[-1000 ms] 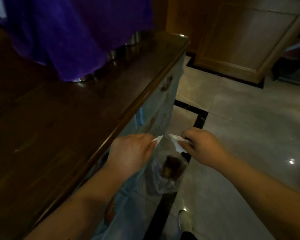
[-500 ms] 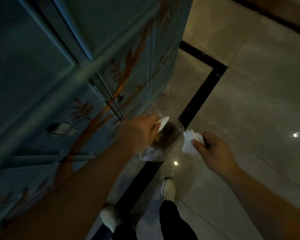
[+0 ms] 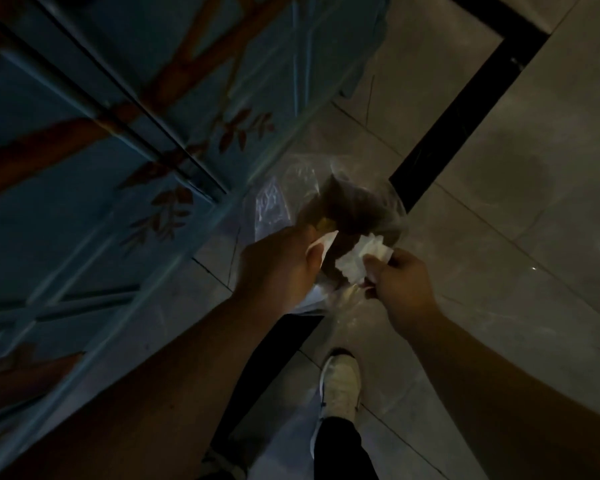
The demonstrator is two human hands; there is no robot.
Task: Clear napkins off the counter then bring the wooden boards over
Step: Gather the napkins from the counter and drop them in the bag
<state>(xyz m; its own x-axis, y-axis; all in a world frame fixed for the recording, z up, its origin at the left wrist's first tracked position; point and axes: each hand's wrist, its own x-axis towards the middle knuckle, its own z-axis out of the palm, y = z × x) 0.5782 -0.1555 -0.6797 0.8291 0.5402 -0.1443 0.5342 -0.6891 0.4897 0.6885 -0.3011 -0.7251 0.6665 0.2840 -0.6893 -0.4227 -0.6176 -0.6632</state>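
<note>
My left hand (image 3: pixel 278 265) is closed on a small white napkin (image 3: pixel 321 244), whose corner sticks out past my fingers. My right hand (image 3: pixel 400 285) pinches a crumpled white napkin (image 3: pixel 359 259). Both napkins hang right over the open mouth of a clear plastic bag (image 3: pixel 368 206) that stands on the floor with brown waste inside. The counter top and the wooden boards are out of view.
The blue painted cabinet front (image 3: pixel 101 168) with brown branch patterns fills the left side, close to the bag. Glossy grey floor tiles (image 3: pixel 499 202) with a black border strip (image 3: pixel 458 112) lie to the right. My white shoe (image 3: pixel 340 382) stands just below the bag.
The view has tipped down from the counter top to the floor. Both hands have lowered with their napkins and drawn together over the bag's mouth.
</note>
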